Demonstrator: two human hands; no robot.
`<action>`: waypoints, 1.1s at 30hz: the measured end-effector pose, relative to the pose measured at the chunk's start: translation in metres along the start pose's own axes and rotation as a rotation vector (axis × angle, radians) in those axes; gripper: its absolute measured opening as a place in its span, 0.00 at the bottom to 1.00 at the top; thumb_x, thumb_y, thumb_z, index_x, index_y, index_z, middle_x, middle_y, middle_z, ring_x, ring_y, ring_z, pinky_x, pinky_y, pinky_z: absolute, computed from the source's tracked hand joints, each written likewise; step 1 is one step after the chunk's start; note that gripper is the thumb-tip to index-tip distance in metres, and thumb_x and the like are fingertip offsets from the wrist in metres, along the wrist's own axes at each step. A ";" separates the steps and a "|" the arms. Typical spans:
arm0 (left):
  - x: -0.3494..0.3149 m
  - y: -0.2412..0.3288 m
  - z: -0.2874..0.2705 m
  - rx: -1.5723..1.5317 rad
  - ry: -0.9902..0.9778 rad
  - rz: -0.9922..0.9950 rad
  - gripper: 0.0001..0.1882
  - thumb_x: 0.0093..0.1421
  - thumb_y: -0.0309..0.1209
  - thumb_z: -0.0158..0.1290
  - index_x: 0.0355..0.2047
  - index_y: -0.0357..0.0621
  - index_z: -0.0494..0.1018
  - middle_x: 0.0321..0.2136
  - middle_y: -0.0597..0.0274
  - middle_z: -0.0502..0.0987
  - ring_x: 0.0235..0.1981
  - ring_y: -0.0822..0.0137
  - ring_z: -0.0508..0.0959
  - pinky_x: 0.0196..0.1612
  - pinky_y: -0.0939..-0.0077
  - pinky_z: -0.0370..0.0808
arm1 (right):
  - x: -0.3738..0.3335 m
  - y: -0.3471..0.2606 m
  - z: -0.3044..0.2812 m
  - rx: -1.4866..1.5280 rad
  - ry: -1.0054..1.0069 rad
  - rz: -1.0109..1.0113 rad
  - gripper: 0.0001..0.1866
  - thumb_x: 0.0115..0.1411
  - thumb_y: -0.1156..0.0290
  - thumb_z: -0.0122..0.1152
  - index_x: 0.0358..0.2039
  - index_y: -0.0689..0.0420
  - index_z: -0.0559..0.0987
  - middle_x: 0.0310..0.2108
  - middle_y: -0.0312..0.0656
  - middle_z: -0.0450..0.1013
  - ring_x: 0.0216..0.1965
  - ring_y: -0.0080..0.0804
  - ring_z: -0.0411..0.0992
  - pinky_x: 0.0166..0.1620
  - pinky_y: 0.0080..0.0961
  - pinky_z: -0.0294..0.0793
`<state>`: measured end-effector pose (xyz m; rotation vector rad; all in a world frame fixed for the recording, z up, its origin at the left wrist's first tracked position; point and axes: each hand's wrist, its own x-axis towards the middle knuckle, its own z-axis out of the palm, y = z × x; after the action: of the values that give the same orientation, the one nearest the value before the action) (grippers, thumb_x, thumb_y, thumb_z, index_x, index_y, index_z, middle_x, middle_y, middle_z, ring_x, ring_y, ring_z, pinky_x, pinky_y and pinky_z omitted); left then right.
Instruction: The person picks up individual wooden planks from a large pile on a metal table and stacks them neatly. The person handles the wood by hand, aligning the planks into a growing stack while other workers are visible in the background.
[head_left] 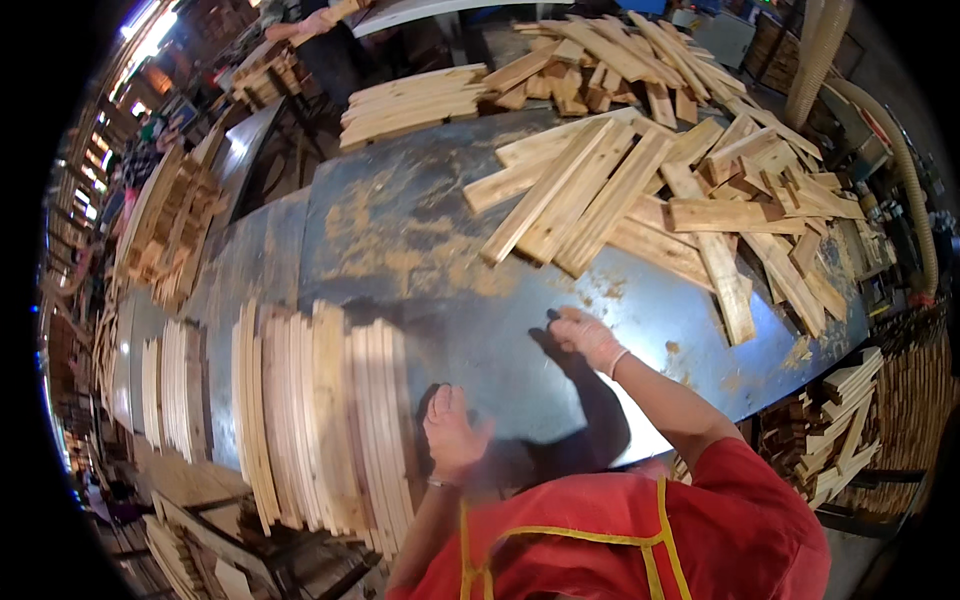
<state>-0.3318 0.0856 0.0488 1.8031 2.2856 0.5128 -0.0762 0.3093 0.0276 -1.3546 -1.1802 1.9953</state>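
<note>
My left hand [453, 432] is beside the right side of a row of pale wooden boards [380, 430] standing close together on the metal table [470, 340]. Its fingers stretch upward with the thumb apart, and it holds nothing. My right hand [588, 338], in a light glove, hovers over the bare metal in front of a heap of loose boards [725, 260]. Its fingers are loosely bent, with nothing visible in them. The nearest of those planks [590, 190] lie slanted side by side, a short way beyond my right hand.
More boards form a row [175, 390] at the left and a low stack [415, 105] at the far edge. Sawdust [400, 240] covers part of the table. A ribbed hose [910, 170] hangs at the right. Another person [320, 30] handles wood at the far left.
</note>
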 end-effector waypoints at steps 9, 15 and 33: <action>0.323 0.077 0.057 0.065 -0.012 -0.024 0.46 0.55 0.55 0.67 0.67 0.40 0.69 0.66 0.43 0.68 0.70 0.43 0.64 0.67 0.44 0.66 | 0.111 -0.043 -0.122 0.392 0.275 -0.205 0.32 0.65 0.68 0.67 0.66 0.65 0.70 0.45 0.42 0.77 0.43 0.32 0.74 0.47 0.27 0.74; 0.374 0.132 0.086 -0.386 -0.545 -0.063 0.40 0.61 0.48 0.66 0.66 0.36 0.70 0.53 0.46 0.83 0.53 0.53 0.83 0.57 0.59 0.79 | 0.121 -0.055 -0.097 0.532 0.518 -0.107 0.36 0.69 0.63 0.67 0.71 0.63 0.64 0.64 0.49 0.72 0.62 0.40 0.71 0.63 0.35 0.71; -0.014 0.084 -0.026 -0.240 -0.630 -0.736 0.33 0.65 0.41 0.57 0.69 0.53 0.67 0.50 0.37 0.83 0.56 0.36 0.81 0.57 0.48 0.78 | -0.132 0.108 0.008 -0.303 -0.191 0.023 0.20 0.72 0.59 0.62 0.57 0.58 0.80 0.38 0.37 0.83 0.37 0.27 0.80 0.42 0.27 0.81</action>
<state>-0.2616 0.0854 0.1038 0.7515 2.0879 0.0603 -0.0189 0.1502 0.0063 -1.3424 -1.6150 2.0605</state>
